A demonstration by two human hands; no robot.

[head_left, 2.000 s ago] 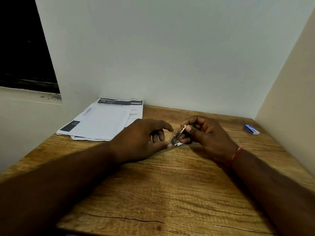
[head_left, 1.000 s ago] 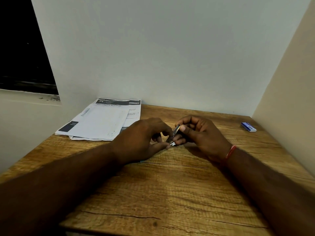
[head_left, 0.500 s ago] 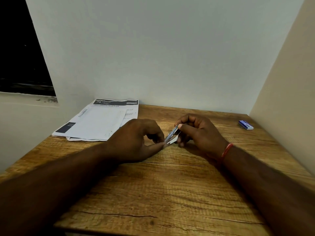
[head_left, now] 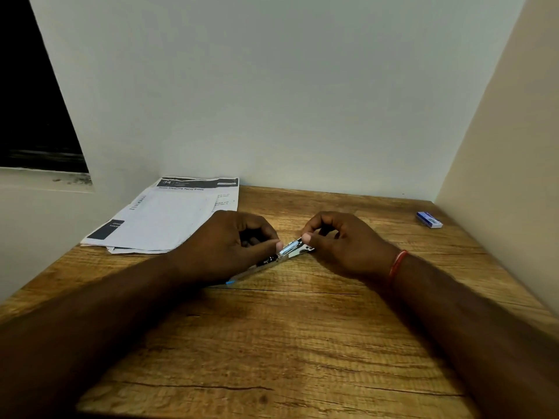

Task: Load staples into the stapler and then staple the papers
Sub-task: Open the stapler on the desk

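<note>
A small metal stapler (head_left: 287,254) with a blue end lies low over the middle of the wooden table (head_left: 287,343), stretched out between both hands. My left hand (head_left: 233,246) grips its near part, thumb on top. My right hand (head_left: 341,243) pinches its far shiny end between thumb and fingers. Whether staples sit inside is hidden by the fingers. A loose pile of printed papers (head_left: 169,219) lies at the back left corner. A small blue staple box (head_left: 429,220) rests at the back right, near the wall.
White walls close the table at the back and right. A dark window opening (head_left: 33,95) is at the upper left. A red thread band (head_left: 397,263) circles my right wrist.
The stapler has dropped from a tilted, upright hold to nearly flat on the table and looks drawn out longer. Both hands have spread slightly apart.
</note>
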